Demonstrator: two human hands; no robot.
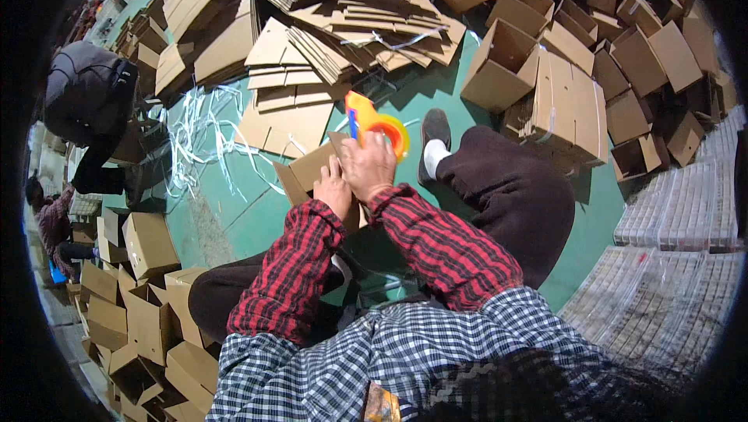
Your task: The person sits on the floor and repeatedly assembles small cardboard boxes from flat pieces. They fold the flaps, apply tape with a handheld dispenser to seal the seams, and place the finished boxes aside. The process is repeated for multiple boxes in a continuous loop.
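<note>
Between my knees stands a cardboard box (312,169) with its flaps raised. My left hand (333,191) rests on the box's near side, its fingers against the cardboard; how firmly it grips is hidden. My right hand (369,168) is beside it, touching my left fingertips, with its fingers around the lower part of a handheld tape dispenser (365,115). The dispenser is orange with a blue part and carries a roll of tape with a yellow rim. It points away from me over the box's right edge.
Flattened cardboard boxes (350,24) lie in stacks ahead. White strapping (204,135) is tangled on the green floor at the left. Opened boxes (146,311) pile up lower left and upper right. Wrapped pallets (660,299) stand at right. A person (90,94) bends over at the left.
</note>
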